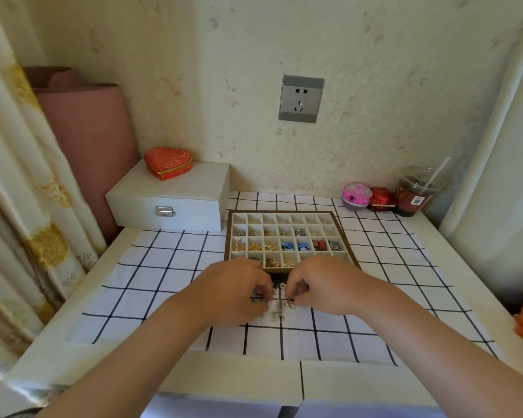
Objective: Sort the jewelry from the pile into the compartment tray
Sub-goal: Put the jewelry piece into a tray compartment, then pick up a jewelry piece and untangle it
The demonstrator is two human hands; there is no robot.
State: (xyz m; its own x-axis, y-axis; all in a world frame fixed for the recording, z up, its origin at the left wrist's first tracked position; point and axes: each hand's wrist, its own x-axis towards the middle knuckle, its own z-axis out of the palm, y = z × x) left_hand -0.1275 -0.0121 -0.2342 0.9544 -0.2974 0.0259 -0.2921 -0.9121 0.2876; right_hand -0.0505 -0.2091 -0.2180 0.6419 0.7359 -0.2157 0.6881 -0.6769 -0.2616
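Here, just below the centre of the frame, we see the jewelry pile [280, 307] on the checked cloth [163, 282] that covers the table [34, 357]. The left hand [239, 292] and right hand [323, 285] meet over it, fingers curled and pinching small metal pieces. Just above them lies the compartment tray [284, 211], with several cells filled. A white box [169, 203] stands to its upper left.

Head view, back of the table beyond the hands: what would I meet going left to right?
White latched box → compartment tray → pink round case → small red box → drink cup with straw.
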